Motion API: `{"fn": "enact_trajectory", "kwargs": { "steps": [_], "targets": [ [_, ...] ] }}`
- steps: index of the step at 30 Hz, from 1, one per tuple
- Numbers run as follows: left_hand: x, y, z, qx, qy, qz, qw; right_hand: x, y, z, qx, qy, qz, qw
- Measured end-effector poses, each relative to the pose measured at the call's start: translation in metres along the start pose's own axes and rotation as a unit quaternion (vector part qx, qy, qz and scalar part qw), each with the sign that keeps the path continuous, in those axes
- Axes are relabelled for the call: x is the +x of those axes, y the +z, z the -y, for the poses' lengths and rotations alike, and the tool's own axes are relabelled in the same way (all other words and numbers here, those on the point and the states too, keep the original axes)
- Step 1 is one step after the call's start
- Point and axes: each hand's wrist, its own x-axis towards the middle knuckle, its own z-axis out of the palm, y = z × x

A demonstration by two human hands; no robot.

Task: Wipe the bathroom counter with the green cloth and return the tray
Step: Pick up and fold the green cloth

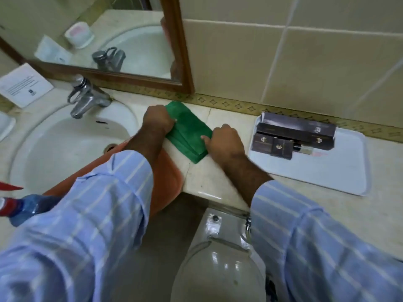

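A folded green cloth (188, 131) lies flat on the beige marble counter (216, 177) between the sink and the tray. My left hand (158, 119) grips its far left edge with closed fingers. My right hand (224, 141) presses and pinches its right edge. A white tray (340, 171) sits on the counter to the right, against the wall border, with several dark boxes (294, 135) stacked at its back left.
A white sink (65, 149) with a chrome tap (87, 98) is at the left. An orange basin (168, 177) lies under my left forearm. A spray bottle (19, 207) is at the far left edge. A toilet (220, 258) stands below the counter. A mirror (109, 40) hangs behind.
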Motion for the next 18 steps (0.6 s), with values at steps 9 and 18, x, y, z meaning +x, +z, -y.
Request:
{"fn": "enact_trajectory", "kwargs": {
  "steps": [9, 18],
  "targets": [
    [-0.016, -0.021, 0.005, -0.262, -0.056, -0.080, 0.960, -0.005, -0.020, 0.022, 0.286, 0.119, -0.040, 0.950],
    [-0.077, -0.059, 0.085, -0.295, -0.102, -0.111, 0.944, -0.075, -0.024, 0.075, 0.463, 0.076, 0.040, 0.882]
  ]
}}
